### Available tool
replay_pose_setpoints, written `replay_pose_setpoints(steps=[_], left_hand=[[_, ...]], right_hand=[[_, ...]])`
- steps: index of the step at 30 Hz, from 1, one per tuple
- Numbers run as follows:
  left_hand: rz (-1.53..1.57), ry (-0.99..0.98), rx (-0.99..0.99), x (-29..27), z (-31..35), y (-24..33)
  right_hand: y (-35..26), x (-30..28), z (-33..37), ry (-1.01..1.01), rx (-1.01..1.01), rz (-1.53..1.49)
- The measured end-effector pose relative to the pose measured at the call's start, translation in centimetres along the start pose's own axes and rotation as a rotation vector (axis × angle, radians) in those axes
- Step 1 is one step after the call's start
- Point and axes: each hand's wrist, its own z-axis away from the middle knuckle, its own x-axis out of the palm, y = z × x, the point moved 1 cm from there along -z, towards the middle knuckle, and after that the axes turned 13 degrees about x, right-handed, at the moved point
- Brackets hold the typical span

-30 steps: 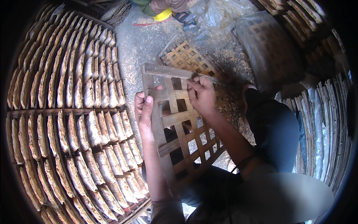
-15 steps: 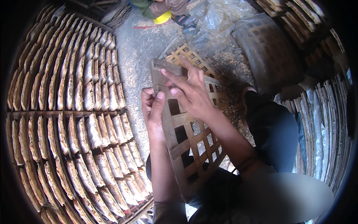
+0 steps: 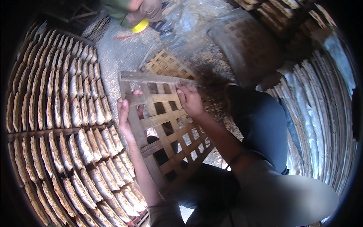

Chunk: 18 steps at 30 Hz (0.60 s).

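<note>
A wooden lattice tray [image 3: 152, 121], with a flat plank frame and woven slats, is tilted up in front of me. My left hand [image 3: 126, 113] is closed round its left plank, thumb in front and some fingers showing behind through the gap. My right hand [image 3: 191, 100] grips the tray near its upper right, with bent fingers at the top bar. A second, yellower lattice tray [image 3: 164, 63] rests on the ground just beyond the one I hold.
Long rows of whitish slabs with orange-brown edges [image 3: 77, 109] fill a rack at left. Stacked boards and plastic sheets [image 3: 310, 121] stand at right. A plastic-covered lattice stack [image 3: 245, 45] lies beyond. Another person [image 3: 132, 11] crouches at the back near a yellow object [image 3: 140, 25].
The held tray has turned its lattice face more toward me. My right hand has moved from the plank's corner to the top bar's right part. The whole view has shifted.
</note>
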Motion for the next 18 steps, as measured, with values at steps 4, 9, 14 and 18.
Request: replay_pose_setpoints(steps=[4,9,14,18], left_hand=[[0.226,-0.128,0.015,0.8,0.2,-0.5],[0.045,-0.22,0.07,1.8,1.9,1.9],[0.203,-0.328,0.121,2.8,5.2,3.4],[0.429,-0.297,0.224,0.9,8.7,6.4]], right_hand=[[6.0,-1.1,2.3,-0.01,0.07,0.158],[8.5,-2.5,7.8,0.07,0.483,0.106],[12.9,-7.2,13.9,0.062,1.245,-0.076],[10.7,-7.6,17.1,-0.12,1.556,-0.419]])
